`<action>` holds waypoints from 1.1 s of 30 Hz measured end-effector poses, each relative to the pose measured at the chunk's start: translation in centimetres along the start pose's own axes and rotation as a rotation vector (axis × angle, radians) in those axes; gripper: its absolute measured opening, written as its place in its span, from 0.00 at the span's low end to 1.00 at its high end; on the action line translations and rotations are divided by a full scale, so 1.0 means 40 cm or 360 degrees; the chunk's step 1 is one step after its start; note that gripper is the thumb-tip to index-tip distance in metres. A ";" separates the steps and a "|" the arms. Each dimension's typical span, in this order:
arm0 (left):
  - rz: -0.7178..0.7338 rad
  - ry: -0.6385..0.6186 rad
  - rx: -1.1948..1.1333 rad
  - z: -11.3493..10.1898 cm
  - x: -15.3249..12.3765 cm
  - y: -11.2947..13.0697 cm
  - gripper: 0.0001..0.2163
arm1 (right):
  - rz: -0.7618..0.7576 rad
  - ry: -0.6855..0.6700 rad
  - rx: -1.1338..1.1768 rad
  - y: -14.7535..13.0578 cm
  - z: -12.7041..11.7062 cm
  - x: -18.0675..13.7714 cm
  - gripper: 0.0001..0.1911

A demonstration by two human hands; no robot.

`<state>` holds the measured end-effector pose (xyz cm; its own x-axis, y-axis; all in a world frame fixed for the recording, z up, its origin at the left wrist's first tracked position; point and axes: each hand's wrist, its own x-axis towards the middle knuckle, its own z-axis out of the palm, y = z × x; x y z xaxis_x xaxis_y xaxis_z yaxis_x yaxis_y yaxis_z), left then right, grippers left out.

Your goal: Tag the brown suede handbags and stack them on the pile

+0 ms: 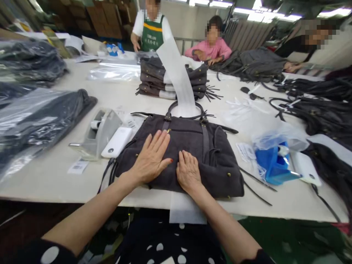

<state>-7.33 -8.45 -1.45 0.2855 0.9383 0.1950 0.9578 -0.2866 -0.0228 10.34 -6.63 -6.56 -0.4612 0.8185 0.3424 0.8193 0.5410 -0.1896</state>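
Fingers (161, 143) of both hands lie flat and lightly spread, pinching nothing: the left hand (151, 161) and right hand (188, 172) press side by side on the near half of a dark grey suede-like handbag (217, 157). The handbag lies flat on the white tabletop (55, 176), close to its near edge, with its two loop handles (176, 106) pointing away from the person. It looks soft and floppy, of modest weight, with a napped surface likely to grip rather than slide; the handles or the two side edges seem the surest places to hold it. A white paper strip (178, 80) runs beneath it, hanging over the near edge and rising beyond the handles. Just to the left sit a white power bank (117, 142) and a grey tape dispenser (100, 134); to the right is a blue tape dispenser (272, 167) under clear plastic. Farther off stands a stack of similar bags (150, 79), with other people working beyond.
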 end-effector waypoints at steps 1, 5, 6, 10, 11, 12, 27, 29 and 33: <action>0.0055 -0.0014 -0.0003 0.011 0.004 0.013 0.29 | 0.0007 -0.0031 -0.0002 -0.002 -0.014 0.003 0.23; 0.0097 -0.0110 0.0016 0.084 0.000 0.035 0.28 | -0.0168 -0.0057 0.0004 -0.015 -0.164 0.005 0.23; 0.0099 -0.0109 0.0015 0.097 -0.001 0.033 0.28 | -0.0235 0.0001 -0.0005 -0.013 -0.208 -0.001 0.24; 0.0100 -0.0075 0.0002 0.105 0.002 0.026 0.28 | -0.0189 0.0006 -0.0070 0.063 -0.255 -0.045 0.27; 0.0097 -0.0079 -0.0001 0.102 0.003 0.027 0.28 | -0.0105 -0.0012 -0.0099 0.098 -0.230 -0.055 0.27; 0.0100 -0.0089 -0.0005 0.099 0.004 0.028 0.28 | -0.0025 -0.0089 -0.0121 0.132 -0.198 -0.063 0.28; 0.0138 -0.0050 0.0007 0.090 -0.002 0.022 0.27 | 0.0033 -0.0090 -0.0306 0.226 -0.092 -0.076 0.30; 0.0134 -0.0042 -0.0022 0.085 -0.005 0.024 0.27 | 0.0021 -0.0085 -0.0273 0.236 -0.076 -0.074 0.28; 0.0127 -0.0015 -0.0149 0.057 -0.007 0.019 0.27 | -0.0065 -0.0012 -0.0069 0.241 -0.109 -0.070 0.20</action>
<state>-6.61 -8.49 -3.76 0.3616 0.9134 0.1869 0.9246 -0.3771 0.0541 21.00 -4.55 -5.35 -0.4972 0.7974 0.3419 0.8137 0.5653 -0.1354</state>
